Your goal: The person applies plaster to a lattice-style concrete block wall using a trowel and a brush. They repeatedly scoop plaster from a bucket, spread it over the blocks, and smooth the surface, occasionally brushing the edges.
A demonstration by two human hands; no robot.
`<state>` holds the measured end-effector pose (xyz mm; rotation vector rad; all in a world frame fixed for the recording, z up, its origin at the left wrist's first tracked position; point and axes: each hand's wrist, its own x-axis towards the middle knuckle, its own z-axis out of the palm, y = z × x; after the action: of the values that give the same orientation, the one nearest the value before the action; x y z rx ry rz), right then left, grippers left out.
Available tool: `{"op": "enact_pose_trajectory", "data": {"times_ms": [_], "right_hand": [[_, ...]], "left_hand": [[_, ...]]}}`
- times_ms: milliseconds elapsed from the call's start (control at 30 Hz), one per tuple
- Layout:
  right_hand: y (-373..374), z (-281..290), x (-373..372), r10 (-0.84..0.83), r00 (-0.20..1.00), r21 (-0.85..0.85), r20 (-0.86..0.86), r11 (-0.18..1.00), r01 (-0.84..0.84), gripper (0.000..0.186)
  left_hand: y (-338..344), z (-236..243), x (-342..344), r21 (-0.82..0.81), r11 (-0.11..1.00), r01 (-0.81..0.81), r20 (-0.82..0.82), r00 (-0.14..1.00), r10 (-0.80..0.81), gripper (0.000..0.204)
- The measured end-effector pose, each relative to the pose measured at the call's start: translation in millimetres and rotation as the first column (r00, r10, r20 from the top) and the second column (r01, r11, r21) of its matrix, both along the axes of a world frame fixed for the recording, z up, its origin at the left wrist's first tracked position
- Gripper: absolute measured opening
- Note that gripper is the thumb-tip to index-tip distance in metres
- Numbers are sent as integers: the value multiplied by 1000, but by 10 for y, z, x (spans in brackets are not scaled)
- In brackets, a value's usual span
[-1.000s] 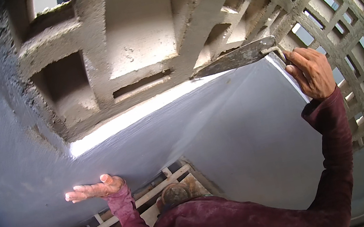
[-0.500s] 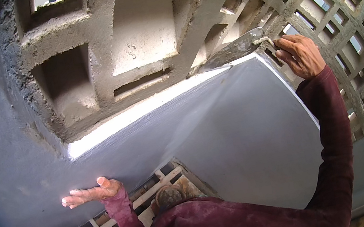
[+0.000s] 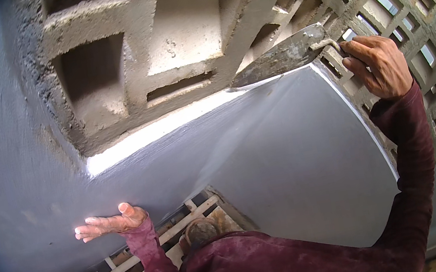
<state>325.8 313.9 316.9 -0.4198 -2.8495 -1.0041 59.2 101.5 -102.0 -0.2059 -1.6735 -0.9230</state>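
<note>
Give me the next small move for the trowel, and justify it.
I'd probably slide the trowel a little leftward along the bright ledge: its tip points left and appears to sit where the ledge meets the blockwork, the right hand grips its handle, and the ledge runs on beyond the tip.

No legible text, labels, numbers or signs in view.

Glare whitens the ledge (image 3: pixel 159 131); recesses (image 3: pixel 91 68) shadowed; corners black.
</note>
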Motion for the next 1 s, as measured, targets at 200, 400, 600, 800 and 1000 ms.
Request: {"op": "enact_pose_trajectory", "data": {"times_ms": [200, 400, 600, 800, 1000], "right_hand": [[43, -16, -15, -1, 999, 19, 51, 1000, 1, 20], [126, -37, 25, -25, 999, 36, 45, 999, 24, 18], [270, -43, 129, -40, 999, 30, 32, 999, 39, 18], [678, -80, 322, -14, 1000, -10, 13, 1000, 14, 17], [1035, -119, 445, -119, 992, 15, -39, 993, 120, 21]], "left_hand": [[33, 21, 40, 7, 1000, 3, 24, 1000, -3, 76], [-3, -3, 3, -32, 999, 3, 18, 1000, -3, 72], [9, -10, 6, -45, 999, 11, 11, 1000, -11, 71], [37, 21, 38, -17, 1000, 15, 30, 999, -14, 72], [-31, -47, -34, -23, 1000, -18, 2, 1000, 18, 73]]}}
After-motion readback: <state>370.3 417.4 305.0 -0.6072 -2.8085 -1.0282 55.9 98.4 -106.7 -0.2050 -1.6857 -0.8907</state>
